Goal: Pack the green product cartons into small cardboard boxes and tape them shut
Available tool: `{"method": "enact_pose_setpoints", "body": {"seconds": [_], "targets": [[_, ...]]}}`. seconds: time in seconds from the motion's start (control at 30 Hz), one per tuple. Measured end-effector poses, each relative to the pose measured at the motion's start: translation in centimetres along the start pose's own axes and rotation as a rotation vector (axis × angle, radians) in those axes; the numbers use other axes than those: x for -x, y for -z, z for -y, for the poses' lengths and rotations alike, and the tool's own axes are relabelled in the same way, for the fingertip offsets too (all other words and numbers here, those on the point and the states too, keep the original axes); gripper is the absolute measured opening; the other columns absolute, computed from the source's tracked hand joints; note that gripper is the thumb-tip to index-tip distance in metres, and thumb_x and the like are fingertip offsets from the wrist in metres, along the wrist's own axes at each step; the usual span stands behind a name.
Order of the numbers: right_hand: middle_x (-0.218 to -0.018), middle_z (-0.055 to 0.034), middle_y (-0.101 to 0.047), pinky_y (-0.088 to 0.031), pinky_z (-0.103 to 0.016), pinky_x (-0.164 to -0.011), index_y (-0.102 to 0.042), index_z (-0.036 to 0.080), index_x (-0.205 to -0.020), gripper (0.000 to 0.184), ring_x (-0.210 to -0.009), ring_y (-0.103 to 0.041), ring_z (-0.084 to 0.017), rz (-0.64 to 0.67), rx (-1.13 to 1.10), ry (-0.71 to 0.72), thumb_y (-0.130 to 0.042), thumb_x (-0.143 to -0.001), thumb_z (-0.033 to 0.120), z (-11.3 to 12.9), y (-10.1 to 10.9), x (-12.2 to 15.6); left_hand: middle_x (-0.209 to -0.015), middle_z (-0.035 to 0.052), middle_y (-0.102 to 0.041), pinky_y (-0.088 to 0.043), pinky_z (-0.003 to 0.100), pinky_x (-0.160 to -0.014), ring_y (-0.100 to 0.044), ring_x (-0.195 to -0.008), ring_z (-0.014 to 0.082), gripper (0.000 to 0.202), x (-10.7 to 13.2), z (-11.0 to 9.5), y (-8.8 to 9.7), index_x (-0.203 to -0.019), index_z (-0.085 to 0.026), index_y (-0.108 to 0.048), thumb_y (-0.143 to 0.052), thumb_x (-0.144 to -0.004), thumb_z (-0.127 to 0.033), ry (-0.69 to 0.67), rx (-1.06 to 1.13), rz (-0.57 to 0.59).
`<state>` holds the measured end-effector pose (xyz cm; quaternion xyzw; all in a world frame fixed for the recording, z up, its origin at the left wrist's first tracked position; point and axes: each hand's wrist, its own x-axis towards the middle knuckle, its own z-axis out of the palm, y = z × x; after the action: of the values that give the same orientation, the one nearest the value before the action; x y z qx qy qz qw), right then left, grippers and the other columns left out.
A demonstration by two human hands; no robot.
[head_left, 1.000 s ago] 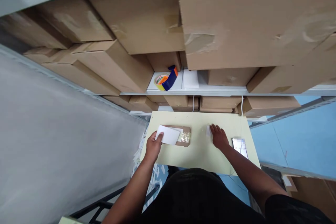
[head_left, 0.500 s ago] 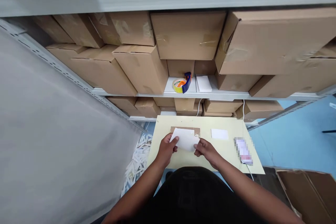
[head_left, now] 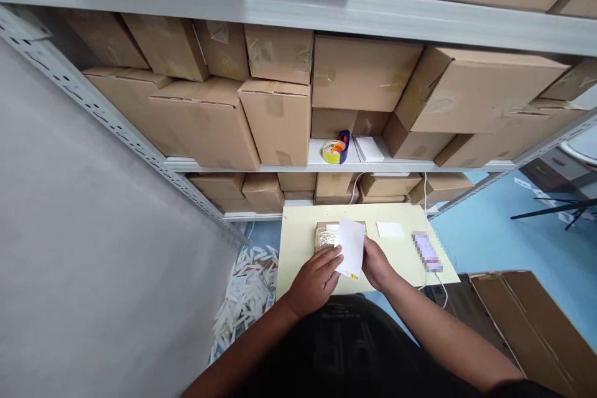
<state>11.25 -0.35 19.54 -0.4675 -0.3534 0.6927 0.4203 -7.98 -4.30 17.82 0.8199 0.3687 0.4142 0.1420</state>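
Note:
A white paper sheet (head_left: 351,242) with a small yellow mark at its lower corner is held upright-turned over the table. My right hand (head_left: 377,264) grips its right edge, the thumb hidden behind. From the left, my left hand (head_left: 318,278) has its fingers laid over the lower left edge of the sheet; its thumb does not show. Just beyond the sheet lies a small cardboard box (head_left: 325,238) with shiny clear tape, partly covered by the paper. Another white sheet (head_left: 390,230) lies flat on the pale yellow tabletop (head_left: 298,261).
A blurred phone (head_left: 426,252) with a white cable lies at the table's right. Shelves ahead hold several cardboard boxes (head_left: 275,124), a tape dispenser (head_left: 336,150) and a white paper stack (head_left: 369,149). Paper strips (head_left: 247,286) litter the floor at left; an open carton (head_left: 527,317) stands right.
The sheet has turned from lying crosswise to lengthwise, showing a yellow mark. My left hand has shifted right, its fingers now over the sheet. More of the taped box shows. The camera view has shifted.

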Motion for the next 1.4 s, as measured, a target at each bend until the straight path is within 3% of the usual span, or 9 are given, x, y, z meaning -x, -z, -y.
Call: {"method": "enact_pose_setpoints", "body": {"seconds": [0.1, 0.27, 0.33, 0.43, 0.53, 0.73, 1.17, 1.4], "targets": [[-0.099, -0.0124, -0.078, -0.055, -0.042, -0.08, -0.069, 0.018, -0.12, 0.078, -0.095, -0.071, -0.031, -0.033, -0.022, 0.036, -0.048, -0.082, 0.083, 0.0, -0.7, 0.0, -0.144, 0.0135, -0.06, -0.051, 0.049, -0.111, -0.056, -0.135, 0.0263, 0.045, 0.4, -0.3, 0.2, -0.14, -0.021, -0.056, -0.058, -0.095, -0.017, 0.029, -0.024, -0.001], [-0.09, -0.0092, -0.077, -0.053, -0.036, -0.071, -0.071, 0.016, -0.109, 0.058, -0.079, -0.07, -0.026, -0.037, 0.078, 0.015, -0.082, -0.07, 0.057, 1.4, -0.9, 0.1, -0.141, 0.0117, -0.063, -0.052, 0.043, -0.109, -0.062, -0.128, 0.0249, 0.038, -0.1, -1.6, 1.5, -0.132, -0.022, -0.064, -0.06, -0.094, -0.022, 0.082, 0.105, 0.023], [-0.083, -0.0074, -0.076, -0.05, -0.033, -0.065, -0.072, 0.015, -0.101, 0.052, -0.071, -0.067, -0.023, -0.036, 0.112, 0.013, -0.084, -0.067, 0.053, 2.5, -0.8, 0.2, -0.125, 0.0091, -0.072, -0.056, 0.039, -0.101, -0.069, -0.114, 0.023, 0.027, -1.0, -2.0, 2.5, -0.119, -0.023, -0.07, -0.06, -0.094, -0.026, 0.254, 0.199, -0.058], [-0.078, -0.0054, -0.074, -0.045, -0.029, -0.06, -0.073, 0.015, -0.09, 0.044, -0.066, -0.062, -0.02, -0.012, 0.203, 0.003, -0.083, -0.066, 0.051, 4.5, -0.5, 0.5, -0.092, 0.0048, -0.077, -0.058, 0.032, -0.08, -0.072, -0.084, 0.0196, 0.018, -3.1, -1.9, 4.2, -0.094, -0.022, -0.073, -0.06, -0.093, -0.035, 0.626, 0.355, -0.19], [-0.073, -0.0032, -0.071, -0.041, -0.027, -0.057, -0.072, 0.016, -0.083, 0.037, -0.062, -0.058, -0.017, 0.046, 0.331, -0.014, -0.08, -0.069, 0.049, 6.0, 0.0, 0.8, -0.081, 0.0036, -0.075, -0.053, 0.028, -0.067, -0.065, -0.069, 0.0164, 0.022, -5.5, -1.7, 6.0, -0.084, -0.02, -0.071, -0.061, -0.088, -0.039, 0.797, 0.535, -0.191], [-0.065, 0.0001, -0.065, -0.036, -0.025, -0.052, -0.071, 0.016, -0.077, 0.028, -0.056, -0.053, -0.014, 0.171, 0.502, -0.071, -0.076, -0.072, 0.044, 7.4, 1.4, 1.0, -0.078, 0.0046, -0.074, -0.051, 0.028, -0.066, -0.063, -0.068, 0.0159, 0.018, -7.8, -2.9, 7.2, -0.076, -0.019, -0.069, -0.063, -0.078, -0.035, 0.899, 0.658, -0.037], [-0.065, 0.0012, -0.062, -0.035, -0.024, -0.052, -0.067, 0.016, -0.077, 0.023, -0.056, -0.052, -0.013, 0.28, 0.593, -0.147, -0.068, -0.076, 0.04, 8.2, 3.6, 0.1, -0.073, 0.0028, -0.072, -0.046, 0.025, -0.063, -0.06, -0.065, 0.0141, 0.013, -8.1, -2.7, 4.8, -0.073, -0.018, -0.069, -0.059, -0.074, -0.026, 0.958, 0.656, 0.046], [-0.065, 0.0018, -0.061, -0.036, -0.024, -0.053, -0.067, 0.016, -0.079, 0.021, -0.057, -0.052, -0.013, 0.303, 0.613, -0.156, -0.065, -0.079, 0.037, 8.2, 4.5, -0.1, -0.072, 0.0015, -0.071, -0.046, 0.024, -0.063, -0.06, -0.065, 0.013, 0.012, -8.0, -2.3, 3.8, -0.075, -0.017, -0.069, -0.059, -0.074, -0.023, 0.969, 0.71, 0.035]]}}
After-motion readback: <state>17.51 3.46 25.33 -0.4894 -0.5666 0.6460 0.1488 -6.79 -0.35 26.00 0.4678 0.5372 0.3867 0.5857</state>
